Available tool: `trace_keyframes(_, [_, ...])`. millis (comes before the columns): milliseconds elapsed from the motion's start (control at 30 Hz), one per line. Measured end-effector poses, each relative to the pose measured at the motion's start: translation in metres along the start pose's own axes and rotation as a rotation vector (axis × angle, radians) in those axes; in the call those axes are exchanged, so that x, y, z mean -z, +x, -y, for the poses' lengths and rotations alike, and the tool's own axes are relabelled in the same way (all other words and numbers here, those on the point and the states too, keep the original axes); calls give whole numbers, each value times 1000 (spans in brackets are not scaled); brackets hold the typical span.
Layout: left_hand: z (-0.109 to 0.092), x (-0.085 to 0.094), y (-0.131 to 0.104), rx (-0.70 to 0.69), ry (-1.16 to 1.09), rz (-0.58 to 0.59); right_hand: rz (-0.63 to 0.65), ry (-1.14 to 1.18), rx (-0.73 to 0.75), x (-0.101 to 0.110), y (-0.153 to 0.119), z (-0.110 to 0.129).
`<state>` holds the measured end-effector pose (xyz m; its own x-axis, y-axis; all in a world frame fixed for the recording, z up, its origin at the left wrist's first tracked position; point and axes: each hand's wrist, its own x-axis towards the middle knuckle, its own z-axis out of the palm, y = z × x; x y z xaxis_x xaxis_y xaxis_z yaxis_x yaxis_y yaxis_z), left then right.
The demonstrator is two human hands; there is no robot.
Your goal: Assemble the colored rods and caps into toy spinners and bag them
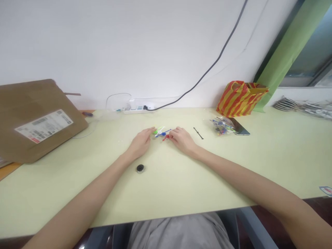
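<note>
A small cluster of thin plastic arrow-shaped pointers lies on the table between my hands: a green pointer [156, 132], a white pointer [161, 130], a blue pointer [163, 134] and a red pointer [166, 138]. My left hand [140, 142] rests at the left side of the cluster, fingers stretched forward beside the green one. On the other side, my right hand [182, 139] has its fingertips bent closed on the end of the red pointer. A black pointer [198, 133] lies apart, to the right. Nearer me sits a small round black disc [140, 168] with a clear rim.
At the left stands a large brown cardboard box [38, 117] with a label. A clear bag of coloured parts [222, 126] overlaps a dark phone [240, 126]. Behind are a striped bag [240, 98] and a power strip [137, 110] with a black cable [207, 71].
</note>
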<state>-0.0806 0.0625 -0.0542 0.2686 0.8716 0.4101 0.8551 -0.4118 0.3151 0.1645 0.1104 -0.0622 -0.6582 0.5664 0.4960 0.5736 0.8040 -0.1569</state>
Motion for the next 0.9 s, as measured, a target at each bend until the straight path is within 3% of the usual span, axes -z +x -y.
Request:
trace_keyframes(267, [0,1,1,-16,-5,22,19,8,4,-1,1,-4])
trace_keyframes(367, [0,1,2,-24,-14,24,-66,11,17,1,-1,-4])
trace_keyframes(500, [4,-1,2,-18,-34,18,-175,75,220,7,-13,17])
trace_keyframes(600, [5,0,0,-16,-51,17,-72,149,432,13,-26,54])
trace_keyframes(733, [1,3,-1,14,-78,-5,137,223,580,19,-37,99])
trace_keyframes(800, [-3,5,-1,18,-94,-24,201,237,585,20,-37,105])
trace_keyframes(900, [-9,9,-1,-5,-117,-83,205,203,522,22,-34,93])
